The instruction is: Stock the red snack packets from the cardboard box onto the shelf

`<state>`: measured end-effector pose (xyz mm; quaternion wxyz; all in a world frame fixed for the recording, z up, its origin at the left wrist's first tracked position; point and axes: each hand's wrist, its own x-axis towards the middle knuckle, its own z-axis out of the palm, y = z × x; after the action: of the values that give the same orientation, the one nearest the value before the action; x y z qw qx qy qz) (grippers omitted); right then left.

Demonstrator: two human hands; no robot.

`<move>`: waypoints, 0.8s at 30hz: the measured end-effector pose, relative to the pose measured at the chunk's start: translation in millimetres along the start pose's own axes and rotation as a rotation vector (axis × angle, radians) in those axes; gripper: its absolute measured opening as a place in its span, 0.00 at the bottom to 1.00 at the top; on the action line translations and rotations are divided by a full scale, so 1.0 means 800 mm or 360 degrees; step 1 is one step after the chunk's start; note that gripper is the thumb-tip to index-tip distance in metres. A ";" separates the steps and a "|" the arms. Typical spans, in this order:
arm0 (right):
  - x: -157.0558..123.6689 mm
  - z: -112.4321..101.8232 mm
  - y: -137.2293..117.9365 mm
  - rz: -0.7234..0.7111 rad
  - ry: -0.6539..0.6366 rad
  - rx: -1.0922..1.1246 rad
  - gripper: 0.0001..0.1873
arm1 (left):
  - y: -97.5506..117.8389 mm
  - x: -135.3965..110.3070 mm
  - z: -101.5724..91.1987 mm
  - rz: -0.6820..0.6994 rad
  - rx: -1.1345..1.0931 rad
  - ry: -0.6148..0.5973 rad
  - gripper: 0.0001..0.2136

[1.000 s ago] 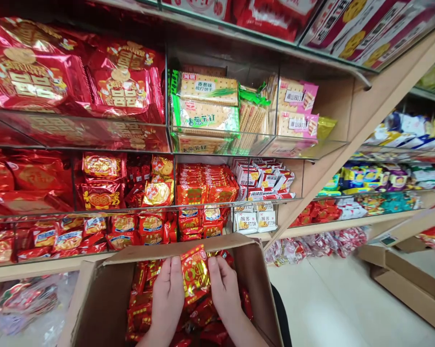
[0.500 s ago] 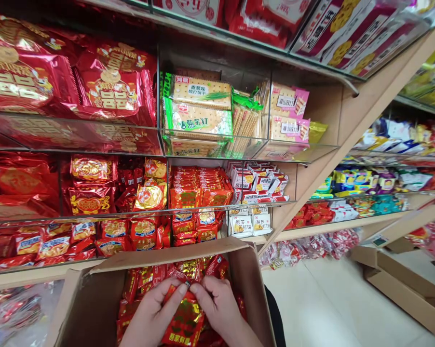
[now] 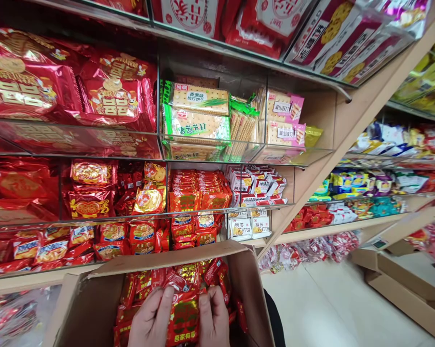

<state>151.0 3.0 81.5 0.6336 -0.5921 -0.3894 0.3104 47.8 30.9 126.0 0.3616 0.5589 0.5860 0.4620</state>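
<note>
Two hands, one packet, a box not yet emptied

Both hands grip a single red-and-gold foil snack packet (image 3: 183,318) over an open cardboard box (image 3: 94,294) held in front of a shop's snack shelving. The left hand (image 3: 150,320) clasps the packet's left edge, fingers curled down over it; the right hand (image 3: 213,318) closes on its right edge in the same way. The packet stands roughly upright between them, its lower part among the loose red packets (image 3: 145,284) that fill the box to a good depth. Judging by that heap, most of the box's contents are not yet moved, and the packet in hand has not cleared the box rim.

Just beyond the box's far flap, the lowest glass-fronted shelf (image 3: 138,217) holds small red packets (image 3: 112,236) of a similar kind, well filled along its visible length. Above it sit orange-red packs (image 3: 199,188) and white biscuit sachets (image 3: 257,185); higher up, green-labelled cracker packs (image 3: 196,115) and large red foil bags (image 3: 69,91). A second cardboard box (image 3: 405,284) lies open on the pale floor to the right, its contents out of view. Whether the shelved red packets match those in the box cannot be told at this size.
</note>
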 end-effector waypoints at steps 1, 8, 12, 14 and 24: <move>0.000 0.000 -0.001 0.0002 0.0007 -0.0002 0.17 | -0.001 0.000 -0.001 0.0021 0.0024 0.0002 0.17; 0.000 -0.002 -0.007 0.0075 0.0020 0.0089 0.17 | -0.008 -0.003 -0.001 -0.0126 -0.0142 0.0002 0.17; 0.000 0.000 -0.012 0.0175 0.0029 0.0237 0.18 | -0.008 -0.003 0.000 -0.0296 -0.0333 -0.0025 0.17; 0.000 0.003 -0.015 0.0220 0.0052 0.0326 0.18 | -0.005 -0.002 0.001 -0.0416 -0.0453 -0.0003 0.17; 0.002 -0.001 -0.012 0.0306 -0.0025 0.0518 0.16 | -0.007 0.000 0.007 -0.0364 -0.0481 0.0060 0.16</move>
<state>151.6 2.9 91.3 0.6854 -0.5139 -0.2806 0.4329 51.2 31.8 118.7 0.4806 0.4191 0.5764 0.5110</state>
